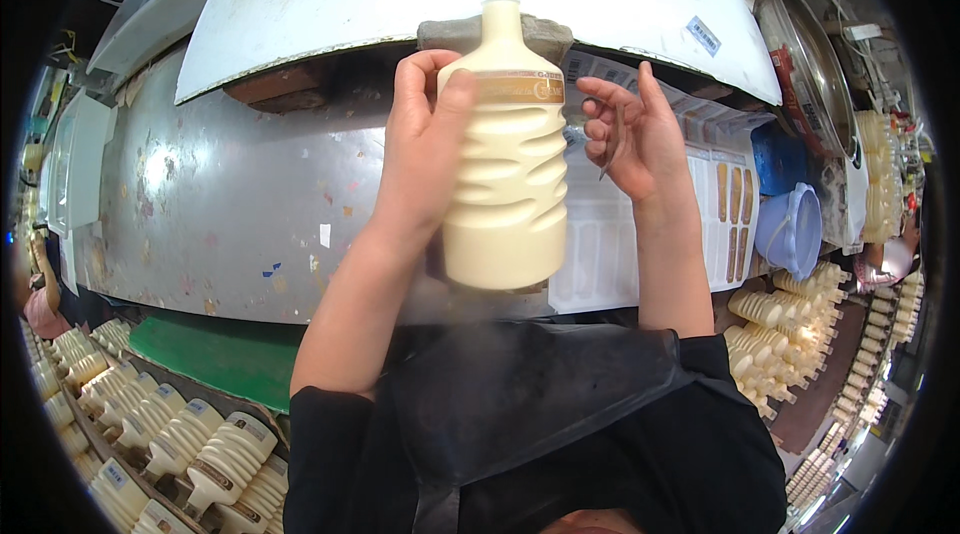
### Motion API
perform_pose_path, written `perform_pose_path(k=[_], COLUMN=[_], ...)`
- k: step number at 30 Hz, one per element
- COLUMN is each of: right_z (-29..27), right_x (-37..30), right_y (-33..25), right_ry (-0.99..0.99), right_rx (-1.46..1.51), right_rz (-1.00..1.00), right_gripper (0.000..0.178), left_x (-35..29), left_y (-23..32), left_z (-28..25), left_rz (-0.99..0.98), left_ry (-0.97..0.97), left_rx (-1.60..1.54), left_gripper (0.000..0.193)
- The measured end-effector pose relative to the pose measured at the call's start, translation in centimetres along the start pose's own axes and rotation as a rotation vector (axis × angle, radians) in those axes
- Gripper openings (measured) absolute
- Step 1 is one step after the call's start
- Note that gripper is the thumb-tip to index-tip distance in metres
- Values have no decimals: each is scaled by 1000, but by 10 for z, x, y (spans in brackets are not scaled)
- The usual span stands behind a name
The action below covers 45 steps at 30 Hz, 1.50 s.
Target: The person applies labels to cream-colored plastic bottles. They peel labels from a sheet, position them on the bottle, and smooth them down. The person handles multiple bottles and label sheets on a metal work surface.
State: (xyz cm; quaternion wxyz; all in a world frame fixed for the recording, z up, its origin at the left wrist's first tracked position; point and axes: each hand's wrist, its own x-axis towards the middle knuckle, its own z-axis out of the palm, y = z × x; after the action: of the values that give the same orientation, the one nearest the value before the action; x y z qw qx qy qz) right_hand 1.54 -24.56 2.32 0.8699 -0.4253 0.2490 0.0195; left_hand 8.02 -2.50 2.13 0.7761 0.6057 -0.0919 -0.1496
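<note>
A big cream-coloured bottle [505,194] with swirled ridges, a clear threaded neck and a gold-brown label band stands before me, its neck towards the far side. My left hand [430,139] grips its left shoulder, the thumb lying over the front by the band. To the right of the bottle, apart from it, my right hand [640,134] is half curled with the thumb raised. A thin, curved, brownish-grey strip [614,139] lies against its fingers; its exact kind is unclear. A grey block [450,33] sits behind the bottle's neck.
A white label sheet [690,264] with several gold-brown strips lies right on the metal table [250,194]. Beyond it hangs a lilac bucket [792,232]. A white panel [350,4] spans the back. Similar bottles [230,459] crowd both lower sides; a person [45,299] is far left.
</note>
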Motion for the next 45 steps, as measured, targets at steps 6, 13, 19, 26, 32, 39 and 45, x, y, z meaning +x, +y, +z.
perform_pose_path(k=[6,13,19,26,32,39,45], right_z=[40,72,34,32,58,76,78], right_x=[-15,-27,-6,-14,-34,-36,-27], right_y=[0,24,38,42,23,14,-9], right_ry=[-14,205,348,282,-199,-197,86], right_rx=[-270,-1025,-650,-754,-1246,-1398,-714], right_rz=[-456,-1009,-757,-982,-1504,-1569,-980], right_gripper=[26,23,25,26,29,32,24], left_x=[0,3,2,1,-1,-4,-34], left_y=[1,4,4,2,-2,1,8], left_z=[1,2,5,5,4,1,0], left_rz=[20,-35,-58,-38,3,0,250], left_ry=[17,-17,-25,0,29,95,67], left_rx=[58,239,155,93,-15,-37,554], left_gripper=[41,55,56,43,34,30,54])
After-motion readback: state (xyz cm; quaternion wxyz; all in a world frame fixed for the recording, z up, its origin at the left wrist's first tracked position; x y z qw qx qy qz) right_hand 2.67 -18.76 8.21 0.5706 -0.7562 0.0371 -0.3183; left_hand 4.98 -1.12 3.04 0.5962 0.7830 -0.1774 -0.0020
